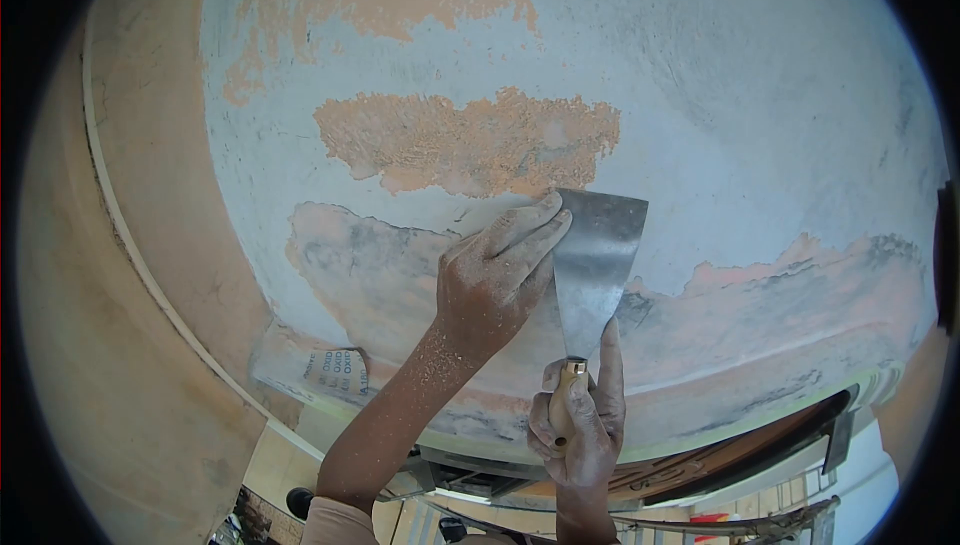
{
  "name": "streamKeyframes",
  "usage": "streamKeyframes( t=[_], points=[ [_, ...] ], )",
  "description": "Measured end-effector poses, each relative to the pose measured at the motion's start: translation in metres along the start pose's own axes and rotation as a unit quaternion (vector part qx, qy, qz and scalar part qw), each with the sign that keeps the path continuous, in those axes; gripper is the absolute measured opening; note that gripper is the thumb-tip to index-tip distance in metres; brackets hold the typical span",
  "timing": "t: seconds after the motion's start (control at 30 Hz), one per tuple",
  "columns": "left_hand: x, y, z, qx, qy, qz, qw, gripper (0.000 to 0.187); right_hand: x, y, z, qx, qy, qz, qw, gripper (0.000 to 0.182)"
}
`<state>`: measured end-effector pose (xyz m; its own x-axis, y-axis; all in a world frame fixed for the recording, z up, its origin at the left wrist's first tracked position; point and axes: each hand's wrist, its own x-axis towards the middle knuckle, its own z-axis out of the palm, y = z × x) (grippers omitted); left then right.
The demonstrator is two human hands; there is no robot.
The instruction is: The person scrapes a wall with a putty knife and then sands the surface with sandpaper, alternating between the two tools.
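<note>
The scraper [602, 250] stands at mid-view against the pale painted surface [690, 155], its handle [563, 423] low and its broad blade edge uppermost, just below the right end of the flaky peach patch [470, 140]; the right hand [582, 435] has its fingers closed round the handle, the thumb laid along the front and one finger stretched up beside the neck of the blade; the left hand [492, 280] reaches across from the left with its fingers straight and together, their tips over the blade's left edge near its upper corner, and no grasp shows there (whether they press on the metal or on the surface behind it, I cannot tell); both hands are coated in pale dust, and specks of it run down the left forearm [432, 385]. The scraper should be light and easily carried in one hand; the blade looks thin and stiff, perhaps with a little spring toward its wide end, and hardly fragile; dust on skin and smooth metal may make it slippery, so the handle seems the surest hold, with fingers kept off the broad edge and corners; a printed sandpaper piece [340, 372] lies at the lower left, well apart from the scraper.
</note>
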<state>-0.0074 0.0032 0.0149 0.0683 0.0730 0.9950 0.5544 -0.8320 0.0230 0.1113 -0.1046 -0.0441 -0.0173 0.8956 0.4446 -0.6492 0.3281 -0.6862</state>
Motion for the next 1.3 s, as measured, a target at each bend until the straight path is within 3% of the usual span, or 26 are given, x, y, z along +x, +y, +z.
streamKeyframes(
  t=[1.3],
  points=[
    [0.0, 0.006, 0.015, 0.022, -0.013, 0.04, 0.999, 0.029, 0.0, -0.015, -0.017, 0.012, 0.004, -0.012, 1.0, 0.066]
  ],
)
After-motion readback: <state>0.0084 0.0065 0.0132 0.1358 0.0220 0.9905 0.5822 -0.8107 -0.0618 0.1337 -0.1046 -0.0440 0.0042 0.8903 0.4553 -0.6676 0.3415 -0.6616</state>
